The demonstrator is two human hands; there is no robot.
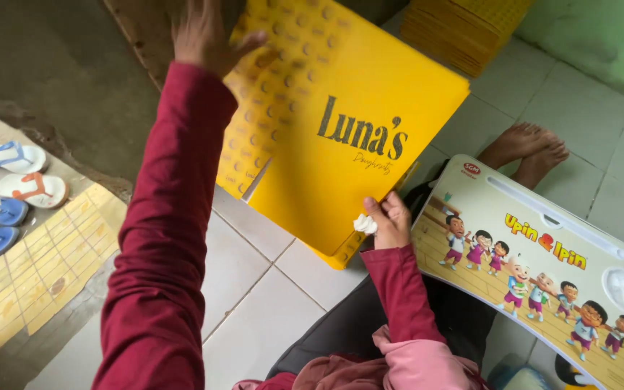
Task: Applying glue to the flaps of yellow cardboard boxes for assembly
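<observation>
A flat yellow cardboard box, plain on one half and dotted on the other, is held tilted above the tiled floor. My left hand reaches far up and holds the box's upper left edge, thumb on the dotted face. My right hand pinches the box's lower edge, and a small white wad is between its fingers. Both arms are in dark red sleeves.
A white lap tray with a cartoon picture lies at the right, with two bare feet beyond it. A stack of yellow boxes stands at the back. Sandals and a flat yellow sheet lie at the left.
</observation>
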